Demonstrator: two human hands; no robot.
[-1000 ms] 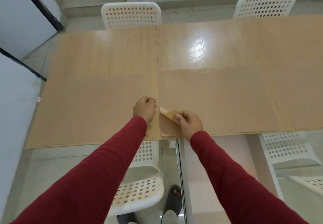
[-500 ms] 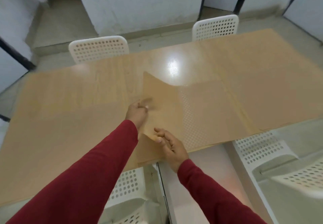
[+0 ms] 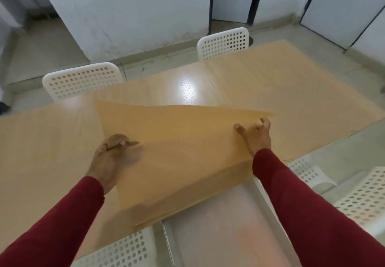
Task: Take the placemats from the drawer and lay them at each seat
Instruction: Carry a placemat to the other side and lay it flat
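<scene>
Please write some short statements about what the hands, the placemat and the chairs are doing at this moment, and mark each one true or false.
1. Both hands hold one placemat lifted off the table. True.
2. The left hand is empty. False: its grip pinches the mat's near left part.
3. The right hand holds the mat near its right corner. True.
4. Plates stand on the table. False: none are visible.
5. Two white perforated chairs, one and another, stand at the far side. True.
</scene>
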